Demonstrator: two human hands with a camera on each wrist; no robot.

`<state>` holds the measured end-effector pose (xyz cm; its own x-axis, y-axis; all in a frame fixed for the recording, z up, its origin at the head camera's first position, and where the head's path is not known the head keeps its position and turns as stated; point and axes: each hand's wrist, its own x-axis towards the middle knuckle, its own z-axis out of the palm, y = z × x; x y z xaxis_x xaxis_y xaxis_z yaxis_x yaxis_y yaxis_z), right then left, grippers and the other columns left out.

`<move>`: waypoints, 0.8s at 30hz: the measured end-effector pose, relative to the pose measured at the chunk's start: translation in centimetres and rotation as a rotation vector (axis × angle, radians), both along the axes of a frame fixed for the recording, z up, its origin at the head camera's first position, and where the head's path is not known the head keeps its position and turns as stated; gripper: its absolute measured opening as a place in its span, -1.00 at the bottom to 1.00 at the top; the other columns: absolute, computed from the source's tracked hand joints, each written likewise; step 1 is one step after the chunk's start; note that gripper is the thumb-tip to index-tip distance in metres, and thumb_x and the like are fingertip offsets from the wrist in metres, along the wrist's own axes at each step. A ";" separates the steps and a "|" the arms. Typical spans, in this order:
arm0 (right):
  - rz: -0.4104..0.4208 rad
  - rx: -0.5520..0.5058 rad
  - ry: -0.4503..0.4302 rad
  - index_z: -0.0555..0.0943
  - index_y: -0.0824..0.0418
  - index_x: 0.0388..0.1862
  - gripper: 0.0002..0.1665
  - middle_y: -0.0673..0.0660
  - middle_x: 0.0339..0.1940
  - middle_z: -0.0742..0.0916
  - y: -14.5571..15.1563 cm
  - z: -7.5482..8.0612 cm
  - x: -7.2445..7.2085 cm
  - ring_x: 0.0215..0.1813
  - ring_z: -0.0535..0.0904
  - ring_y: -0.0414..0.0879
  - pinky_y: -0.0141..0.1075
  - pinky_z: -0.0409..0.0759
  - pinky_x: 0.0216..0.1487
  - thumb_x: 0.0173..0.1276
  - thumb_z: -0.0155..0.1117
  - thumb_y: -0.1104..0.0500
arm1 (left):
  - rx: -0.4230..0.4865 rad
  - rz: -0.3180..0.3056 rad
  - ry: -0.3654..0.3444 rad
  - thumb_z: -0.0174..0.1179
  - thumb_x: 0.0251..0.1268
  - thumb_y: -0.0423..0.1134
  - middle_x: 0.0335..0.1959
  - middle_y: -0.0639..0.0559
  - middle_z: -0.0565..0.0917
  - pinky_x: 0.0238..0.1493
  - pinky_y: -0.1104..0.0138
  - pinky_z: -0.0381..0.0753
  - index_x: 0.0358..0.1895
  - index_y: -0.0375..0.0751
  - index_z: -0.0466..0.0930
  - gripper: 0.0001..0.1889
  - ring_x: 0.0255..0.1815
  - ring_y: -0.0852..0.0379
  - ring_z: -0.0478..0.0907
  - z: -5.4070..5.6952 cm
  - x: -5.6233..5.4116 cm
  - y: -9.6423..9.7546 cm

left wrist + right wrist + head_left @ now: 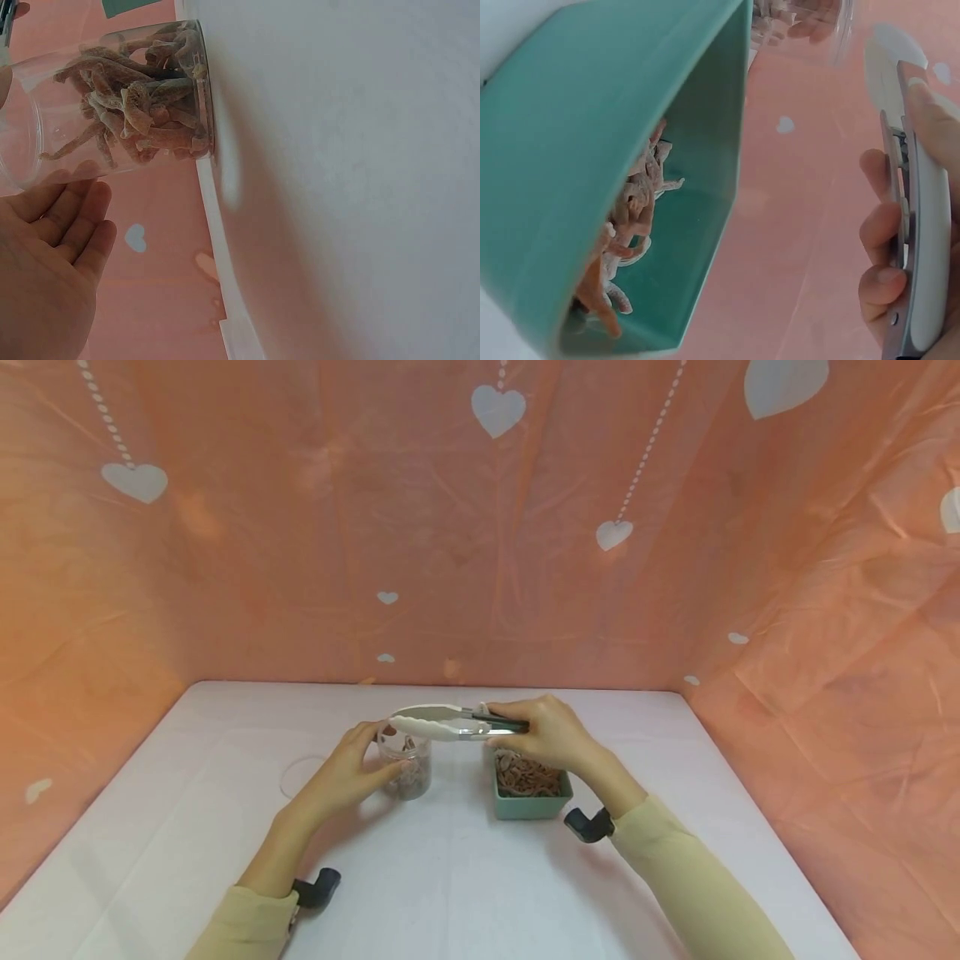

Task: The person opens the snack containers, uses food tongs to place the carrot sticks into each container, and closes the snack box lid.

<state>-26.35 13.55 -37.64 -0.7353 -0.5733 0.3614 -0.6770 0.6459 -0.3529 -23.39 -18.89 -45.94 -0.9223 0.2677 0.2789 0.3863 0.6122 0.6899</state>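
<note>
Head view is showing the left hand [348, 768] holding a clear jar [415, 779] between thumb and fingers, the jar standing toward the far edge of the white surface [480, 893], a little left of its middle. Right fingers are curling around the tongs; the right hand [551, 731] is clamping their handles while the tongs' [431, 729] white heads are spreading apart above the jar's mouth. Brown strips [528, 775] are filling both the jar and a green box [528, 808], and a narrow gap is separating these containers. Toward the left edge, a clear round lid [292, 777] is lying beside the left hand. Wider room is stretching from the box to the right edge.
</note>
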 end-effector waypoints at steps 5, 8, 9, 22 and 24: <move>-0.002 -0.056 0.037 0.72 0.13 0.26 -0.36 0.11 -0.01 0.84 1.0 -0.5 0.5 -0.32 0.65 -0.15 -0.19 0.57 -0.27 0.20 0.64 0.03 | 0.006 -0.003 -0.002 0.38 0.41 -0.02 0.32 -0.22 0.51 0.48 -0.26 0.27 0.51 -0.31 0.32 -0.25 0.46 -0.28 0.33 0.0 0.0 0.0; -0.017 -0.088 0.066 0.71 0.17 0.26 -0.35 0.13 0.02 0.83 2.0 -0.8 1.1 -0.25 0.71 -0.08 -0.14 0.64 -0.23 0.19 0.64 0.05 | 0.006 -0.011 -0.014 0.36 0.42 0.00 0.34 -0.22 0.49 0.47 -0.29 0.27 0.52 -0.31 0.30 -0.24 0.47 -0.29 0.31 0.0 0.0 -0.1; -0.024 -0.096 0.075 0.71 0.18 0.26 -0.35 0.14 0.04 0.82 2.3 -0.9 1.4 -0.21 0.74 -0.06 -0.11 0.66 -0.21 0.19 0.64 0.06 | 0.006 -0.011 -0.017 0.35 0.43 0.00 0.35 -0.22 0.49 0.46 -0.29 0.27 0.53 -0.31 0.30 -0.24 0.47 -0.29 0.31 0.0 0.0 -0.1; -0.172 -0.046 0.137 0.73 0.13 0.25 -0.30 0.04 -0.02 0.83 7.9 -1.2 3.7 -0.43 0.49 -0.26 -0.28 0.47 -0.38 0.09 0.69 0.02 | -0.002 0.008 -0.047 0.37 0.41 0.02 0.40 -0.22 0.45 0.48 -0.29 0.26 0.55 -0.28 0.27 -0.21 0.51 -0.29 0.28 -0.1 -0.1 -0.2; -0.209 -0.024 0.125 0.74 0.11 0.24 -0.31 0.00 -0.06 0.84 8.8 -1.0 4.1 -0.43 0.48 -0.28 -0.29 0.46 -0.36 0.10 0.69 0.00 | -0.005 0.000 -0.042 0.36 0.42 0.01 0.39 -0.22 0.46 0.48 -0.29 0.26 0.55 -0.29 0.27 -0.21 0.50 -0.28 0.29 -0.1 -0.1 -0.2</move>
<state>-22.28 22.37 -38.66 -0.7856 -0.4040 0.4686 -0.5692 0.7688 -0.2915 -23.53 -19.04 -46.07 -0.9333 0.2689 0.2380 0.3566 0.6161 0.7023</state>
